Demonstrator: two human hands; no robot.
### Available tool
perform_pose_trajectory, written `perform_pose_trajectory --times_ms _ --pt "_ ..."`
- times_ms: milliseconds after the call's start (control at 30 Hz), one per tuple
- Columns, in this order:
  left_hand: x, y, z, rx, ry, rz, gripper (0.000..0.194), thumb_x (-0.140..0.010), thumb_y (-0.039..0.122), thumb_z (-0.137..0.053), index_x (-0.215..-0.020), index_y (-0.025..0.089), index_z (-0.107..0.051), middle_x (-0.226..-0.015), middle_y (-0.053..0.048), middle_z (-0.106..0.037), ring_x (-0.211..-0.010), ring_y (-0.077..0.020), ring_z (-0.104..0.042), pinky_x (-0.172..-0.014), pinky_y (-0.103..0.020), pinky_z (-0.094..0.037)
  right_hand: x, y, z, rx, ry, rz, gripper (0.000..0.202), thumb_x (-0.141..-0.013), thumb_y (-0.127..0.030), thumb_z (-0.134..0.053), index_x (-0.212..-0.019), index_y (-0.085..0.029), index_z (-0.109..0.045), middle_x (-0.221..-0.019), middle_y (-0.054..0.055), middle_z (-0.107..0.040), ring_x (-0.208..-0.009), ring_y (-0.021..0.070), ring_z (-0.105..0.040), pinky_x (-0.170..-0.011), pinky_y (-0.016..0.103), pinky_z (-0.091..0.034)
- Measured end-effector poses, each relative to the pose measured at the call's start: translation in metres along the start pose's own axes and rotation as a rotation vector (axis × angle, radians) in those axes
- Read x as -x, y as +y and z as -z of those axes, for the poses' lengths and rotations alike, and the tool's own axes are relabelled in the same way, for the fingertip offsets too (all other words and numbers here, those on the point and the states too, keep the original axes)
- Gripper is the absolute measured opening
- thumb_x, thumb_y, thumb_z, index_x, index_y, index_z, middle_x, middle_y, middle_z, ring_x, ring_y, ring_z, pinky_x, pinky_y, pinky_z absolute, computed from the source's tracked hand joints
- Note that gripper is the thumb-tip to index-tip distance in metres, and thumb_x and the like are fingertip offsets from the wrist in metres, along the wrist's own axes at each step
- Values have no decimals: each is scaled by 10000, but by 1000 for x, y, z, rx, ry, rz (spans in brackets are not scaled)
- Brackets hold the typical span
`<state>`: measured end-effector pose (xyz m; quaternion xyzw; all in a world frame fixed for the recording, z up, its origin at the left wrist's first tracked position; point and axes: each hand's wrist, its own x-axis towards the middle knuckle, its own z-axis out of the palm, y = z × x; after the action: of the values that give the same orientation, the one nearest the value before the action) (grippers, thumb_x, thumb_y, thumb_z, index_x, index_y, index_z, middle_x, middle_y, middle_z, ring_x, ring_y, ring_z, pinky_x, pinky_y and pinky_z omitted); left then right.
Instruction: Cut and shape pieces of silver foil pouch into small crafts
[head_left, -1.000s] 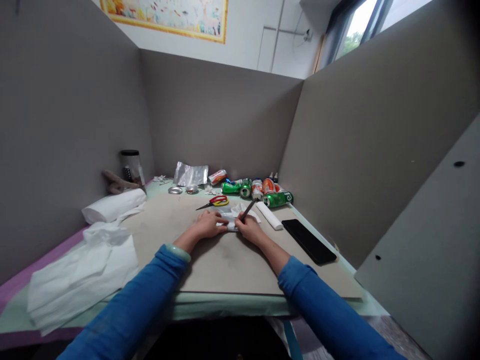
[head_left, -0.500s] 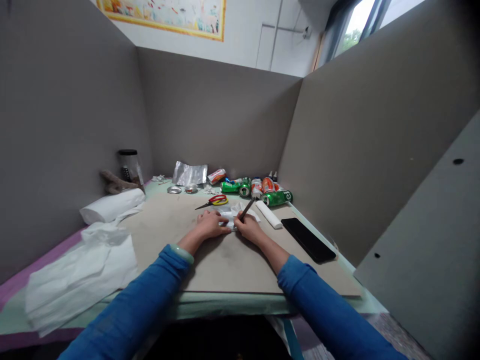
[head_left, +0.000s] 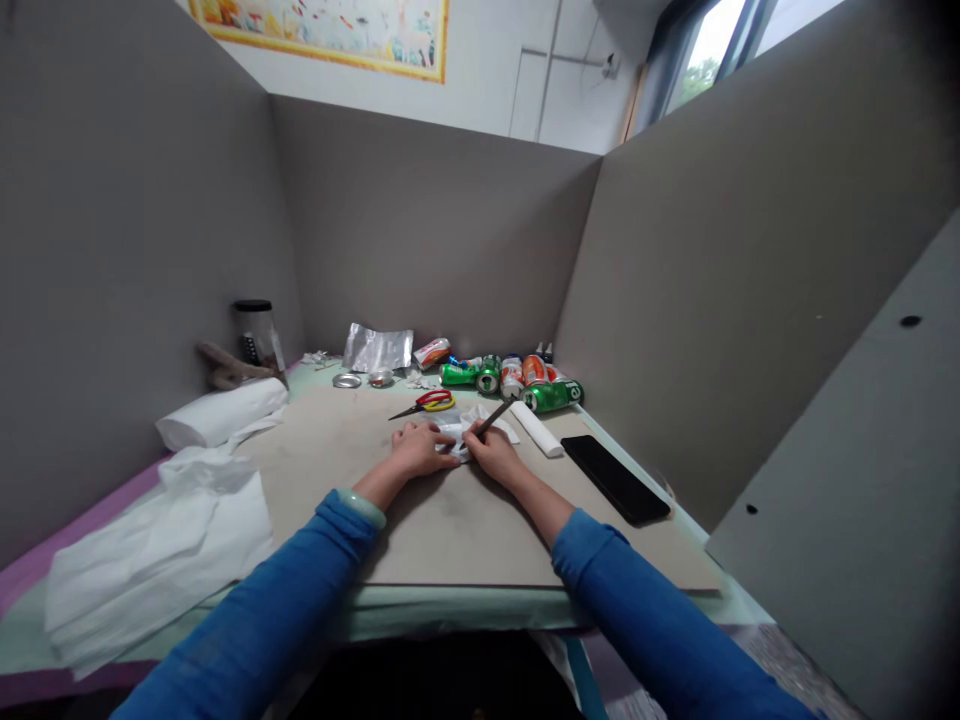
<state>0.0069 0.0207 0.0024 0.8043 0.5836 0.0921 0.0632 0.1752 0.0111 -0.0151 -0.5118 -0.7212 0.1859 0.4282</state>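
My right hand is closed round a dark pen-like tool, which slants with its upper end to the right. Its lower tip meets a small silvery sheet on the board, partly covered by my fingers. My left hand lies flat with fingers spread, pressing the left side of that sheet. Crumpled white tissue sits just beyond my right hand. Red-and-yellow scissors rest behind my left hand, blades pointing left.
A beige board covers the table. To the right are a white bar and a black phone. Crushed cans and a silver sheet line the back. A paper roll is on the left. Grey panels surround the table.
The pen-like tool now leans lower to the right. My right hand has shifted slightly left over the sheet. My left hand stays in place.
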Motion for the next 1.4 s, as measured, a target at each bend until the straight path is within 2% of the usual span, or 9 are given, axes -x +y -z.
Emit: perform_pose_trajectory --times_ms 833,1133,1400 --pt "1 0 0 -9 3 -2 477 -683 660 -557 -1106 449 -623 -1263 14 -514 -1130 -331 -424 -941 -453 -314 -4 1 -2 69 -52 -30 214 -802 -299 -459 -730 -160 -604 -616 11 -590 -613 141 -524 -581 222 -350" --pt "-1 -1 -2 11 8 4 488 -671 670 -571 -1101 447 -628 -1273 16 -509 -1148 -331 -412 -959 -435 -304 -3 -3 1 95 -53 -44 205 -792 -294 -461 -707 -159 -590 -595 7 -564 -591 138 -505 -551 222 -328" --pt "0 0 -1 9 3 5 505 -673 663 -574 -1121 436 -621 -1272 9 -509 -1148 -329 -413 -963 -431 -305 -3 2 -1 42 -57 -22 205 -781 -308 -460 -683 -164 -569 -558 -5 -544 -576 133 -499 -545 220 -334"
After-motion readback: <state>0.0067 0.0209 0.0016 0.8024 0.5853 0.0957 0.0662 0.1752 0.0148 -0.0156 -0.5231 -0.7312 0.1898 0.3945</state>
